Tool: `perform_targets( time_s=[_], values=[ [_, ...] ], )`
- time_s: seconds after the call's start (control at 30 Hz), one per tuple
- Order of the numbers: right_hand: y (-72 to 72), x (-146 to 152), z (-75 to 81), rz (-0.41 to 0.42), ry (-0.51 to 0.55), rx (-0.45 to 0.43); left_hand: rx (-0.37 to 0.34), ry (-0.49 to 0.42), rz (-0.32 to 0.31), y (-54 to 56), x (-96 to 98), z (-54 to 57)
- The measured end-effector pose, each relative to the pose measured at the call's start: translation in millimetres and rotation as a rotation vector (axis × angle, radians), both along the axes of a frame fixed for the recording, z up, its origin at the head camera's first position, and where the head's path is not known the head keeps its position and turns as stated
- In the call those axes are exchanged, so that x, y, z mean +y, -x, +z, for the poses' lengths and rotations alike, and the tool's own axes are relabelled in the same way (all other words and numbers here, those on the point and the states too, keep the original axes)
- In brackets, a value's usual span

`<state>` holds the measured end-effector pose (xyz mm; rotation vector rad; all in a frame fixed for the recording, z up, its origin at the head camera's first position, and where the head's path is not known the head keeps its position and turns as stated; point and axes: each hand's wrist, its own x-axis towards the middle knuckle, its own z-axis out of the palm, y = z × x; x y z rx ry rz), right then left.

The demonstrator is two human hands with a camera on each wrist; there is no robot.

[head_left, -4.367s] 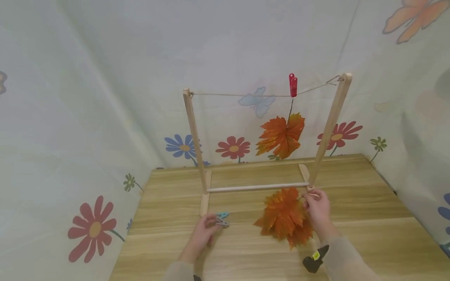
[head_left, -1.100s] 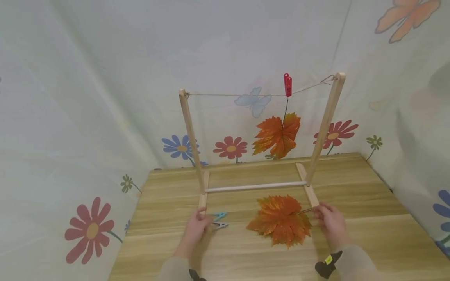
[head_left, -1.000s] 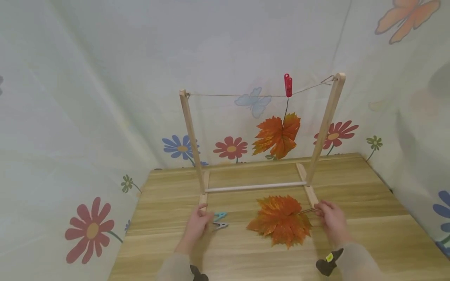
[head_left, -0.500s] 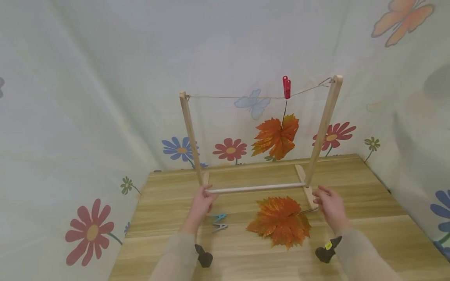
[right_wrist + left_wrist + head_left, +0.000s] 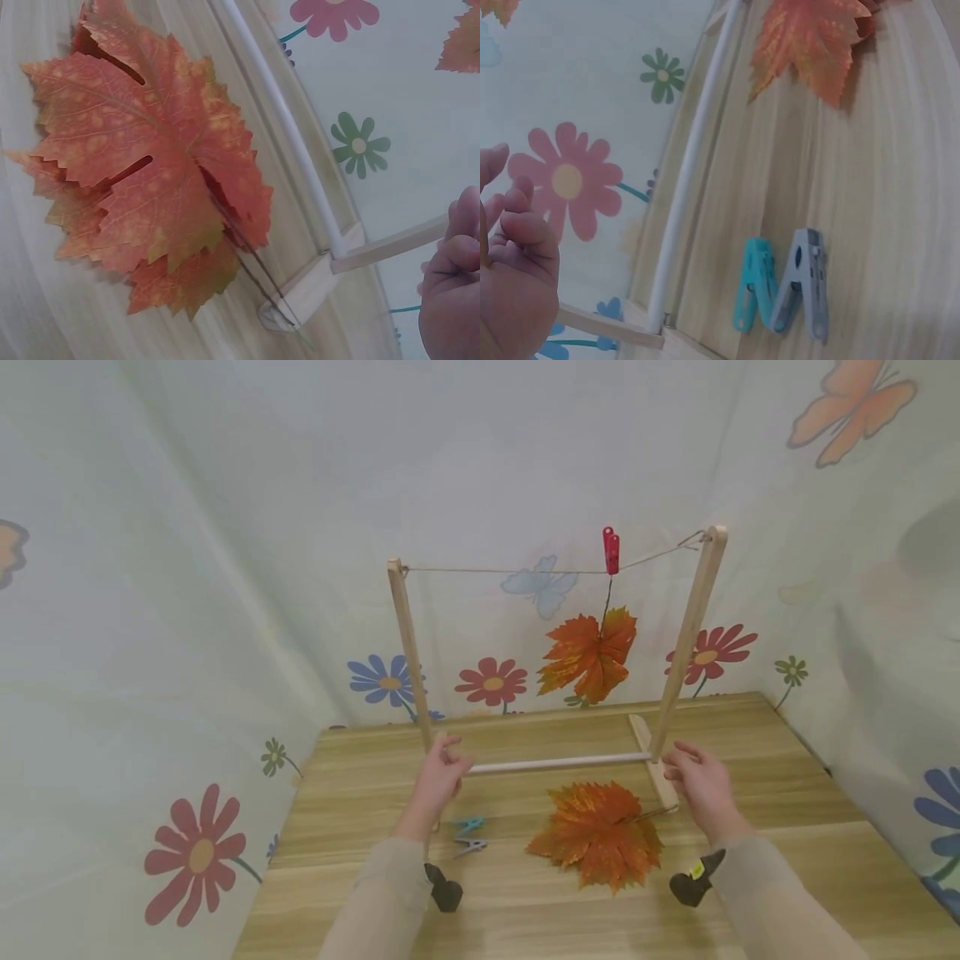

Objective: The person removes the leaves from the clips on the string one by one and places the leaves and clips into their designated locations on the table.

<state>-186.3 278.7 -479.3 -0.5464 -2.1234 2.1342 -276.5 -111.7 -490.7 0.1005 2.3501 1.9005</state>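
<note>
In the head view my left hand (image 5: pixel 437 781) hovers by the left post of a wooden stand (image 5: pixel 691 647), fingers loosely bent and holding nothing. My right hand (image 5: pixel 701 785) is beside the right post, also holding nothing. Between the hands, orange artificial maple leaves (image 5: pixel 596 837) lie overlapped on the table; two thin stems (image 5: pixel 259 281) reach the stand's right foot. A teal clothespin (image 5: pixel 755 285) and a grey clothespin (image 5: pixel 804 281) lie close together near my left hand. A red clothespin (image 5: pixel 611 552) on the stand's string (image 5: pixel 502 570) holds another orange leaf (image 5: pixel 588 656) by its stem.
A white rod (image 5: pixel 558 763) joins the stand's two sides low down. The wood-grain table (image 5: pixel 540 922) ends at a pale cloth backdrop (image 5: pixel 480 468) printed with flowers and butterflies.
The leaves earlier held by the stems in my right hand now lie released. My left hand has left the clothespins; both hands have moved forward to the posts.
</note>
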Motion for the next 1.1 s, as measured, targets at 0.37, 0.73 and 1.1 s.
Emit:
perform_targets(
  time_s=[0.37,0.73,1.1],
  values=[
    [14.2,1,18.9,0.018,-0.009,0.061,0.048,-0.009,0.005,12.9,14.9,35.2],
    [23.3,2,41.4,0.047,-0.089,0.095,0.101,0.019,-0.037,24.4,32.8,74.0],
    [34.9,-1,64.7,0.071,-0.214,0.101,0.086,0.024,-0.074,31.0,41.4,96.3]
  ],
)
